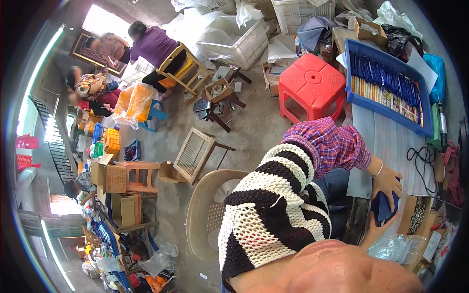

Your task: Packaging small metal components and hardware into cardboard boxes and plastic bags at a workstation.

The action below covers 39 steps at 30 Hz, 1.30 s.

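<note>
On the worktable at the right, my left hand bends over a small dark blue flat-sided piece. Its fingers are curled around the upper edge, and a bracelet circles the wrist under a purple plaid sleeve. From below, my right hand holds the same piece between thumb and fingers; part of this hand is hidden. What kind of thing the blue piece is, I cannot make out. A dark metal block stands beside my hands. Farther up the table lies a blue tray packed with dark blue slips and colourful printed edges.
Next to my hands are an open box of small metal pieces, a clear plastic bag and a black cable. A red stool stands by the table. Several people sit working at the far left, near a wooden chair.
</note>
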{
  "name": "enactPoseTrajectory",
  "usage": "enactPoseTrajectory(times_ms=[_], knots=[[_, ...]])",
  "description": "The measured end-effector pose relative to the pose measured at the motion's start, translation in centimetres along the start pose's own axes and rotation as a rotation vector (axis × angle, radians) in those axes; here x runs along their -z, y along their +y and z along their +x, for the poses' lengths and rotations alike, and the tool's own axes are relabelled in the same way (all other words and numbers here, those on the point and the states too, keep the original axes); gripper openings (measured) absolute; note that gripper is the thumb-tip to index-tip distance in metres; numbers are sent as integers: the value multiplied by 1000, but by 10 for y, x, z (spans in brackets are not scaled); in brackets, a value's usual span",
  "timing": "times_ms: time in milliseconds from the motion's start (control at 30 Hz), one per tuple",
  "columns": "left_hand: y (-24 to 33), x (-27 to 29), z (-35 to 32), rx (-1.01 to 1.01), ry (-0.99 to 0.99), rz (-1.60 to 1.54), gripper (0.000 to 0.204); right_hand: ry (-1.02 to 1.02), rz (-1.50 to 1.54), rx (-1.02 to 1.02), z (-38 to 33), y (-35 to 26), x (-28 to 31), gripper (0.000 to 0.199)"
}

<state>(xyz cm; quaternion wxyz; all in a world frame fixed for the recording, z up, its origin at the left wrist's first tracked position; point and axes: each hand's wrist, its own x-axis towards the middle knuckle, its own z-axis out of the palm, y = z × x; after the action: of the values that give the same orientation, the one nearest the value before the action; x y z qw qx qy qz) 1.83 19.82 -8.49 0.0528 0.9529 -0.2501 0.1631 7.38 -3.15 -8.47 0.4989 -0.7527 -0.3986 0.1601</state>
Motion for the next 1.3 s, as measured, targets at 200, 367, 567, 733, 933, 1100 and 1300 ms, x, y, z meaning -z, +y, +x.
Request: enactPoseTrajectory(times_ms=[200,367,567,733,933,1100,1300], knots=[[5,4,-4,10,14,10,86,-9,9,2,-1,1,-2,90],[7,4,-9,17,36,-2,85,-12,-24,21,-4,-1,-5,91],[8,9,-3,-54,130,-150,83,40,69,-11,-9,18,1,94],[11,53,-18,26,54,-209,90,-31,40,-23,1,0,-8,99],[15,68,1,109,-118,-219,89,31,-117,48,-1,-28,1,102],[25,77,6,94,-186,-223,99,32,-121,-54,-6,-39,6,111],[17,83,-8,205,-167,-300,101,-30,-229,-2,4,-40,0,116]])
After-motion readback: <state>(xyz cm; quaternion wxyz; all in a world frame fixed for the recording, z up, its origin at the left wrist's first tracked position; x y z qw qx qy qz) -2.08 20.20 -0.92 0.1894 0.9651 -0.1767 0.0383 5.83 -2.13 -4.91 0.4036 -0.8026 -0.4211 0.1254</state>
